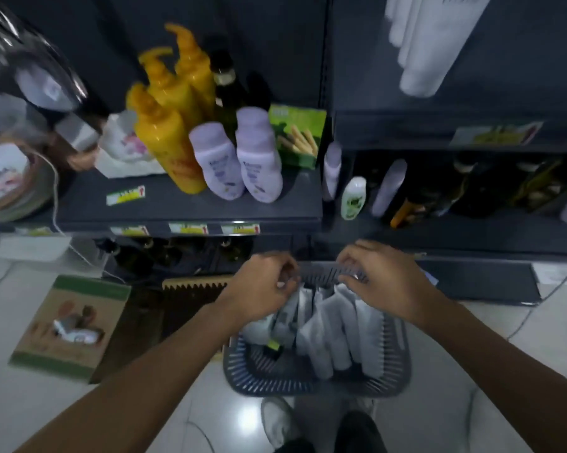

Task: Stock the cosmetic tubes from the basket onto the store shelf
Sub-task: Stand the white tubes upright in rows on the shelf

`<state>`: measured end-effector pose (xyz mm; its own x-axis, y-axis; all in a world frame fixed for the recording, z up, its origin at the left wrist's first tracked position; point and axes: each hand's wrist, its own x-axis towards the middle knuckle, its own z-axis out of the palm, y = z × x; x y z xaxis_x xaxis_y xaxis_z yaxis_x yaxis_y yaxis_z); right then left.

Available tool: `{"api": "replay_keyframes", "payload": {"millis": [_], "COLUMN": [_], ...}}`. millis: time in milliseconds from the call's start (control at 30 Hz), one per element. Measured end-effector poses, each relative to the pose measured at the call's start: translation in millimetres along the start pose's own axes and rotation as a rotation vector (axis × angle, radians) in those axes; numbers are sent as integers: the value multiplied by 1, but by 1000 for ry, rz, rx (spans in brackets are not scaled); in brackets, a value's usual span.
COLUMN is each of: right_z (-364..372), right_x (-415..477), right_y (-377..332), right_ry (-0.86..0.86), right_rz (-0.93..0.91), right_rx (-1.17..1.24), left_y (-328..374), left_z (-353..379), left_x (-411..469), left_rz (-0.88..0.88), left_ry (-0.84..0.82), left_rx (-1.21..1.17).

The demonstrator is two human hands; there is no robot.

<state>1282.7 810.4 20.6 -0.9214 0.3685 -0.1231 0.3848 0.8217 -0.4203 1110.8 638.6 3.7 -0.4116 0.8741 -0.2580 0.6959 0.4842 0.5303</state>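
A dark slatted basket (308, 384) stands on the floor below me, holding several pale grey cosmetic tubes (337, 331) leaning together. My left hand (262, 286) is curled over the tubes at the basket's far left, its fingers closed around the top of one or more tubes. My right hand (380, 279) grips the tops of tubes at the far right of the basket. The dark store shelf (190, 204) rises just behind the basket. White tubes (429, 44) lie on an upper shelf at top right.
Orange pump bottles (171, 125), lilac bottles (239, 158) and a green box (298, 135) fill the left shelf. Small bottles (354, 197) stand in the right bay. A cardboard box (69, 325) sits on the tiled floor at left. My shoe (278, 423) is below the basket.
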Motion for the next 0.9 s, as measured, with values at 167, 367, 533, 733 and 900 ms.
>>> {"api": "replay_keyframes", "payload": {"millis": [167,367,533,733,900], "right_z": [87,152,183,186,176], "right_x": [-3,17,40,59,58], "right_y": [46,70,71,66,64], "right_ry": [-75,-249,-345,-431,-542], "right_rz": [33,-84,-147,-159,-122], "right_rx": [-77,-258,-351,-271,-189], "left_y": [-22,-36,-44,-54,-55], "left_z": [98,174,189,188,176], "left_x": [7,13,20,17,11], "left_rz": [-133,-264,-298,-314,-265], "left_ry": [-244,-235,-162,-148,-90], "left_rx": [52,110,131,31,68]}}
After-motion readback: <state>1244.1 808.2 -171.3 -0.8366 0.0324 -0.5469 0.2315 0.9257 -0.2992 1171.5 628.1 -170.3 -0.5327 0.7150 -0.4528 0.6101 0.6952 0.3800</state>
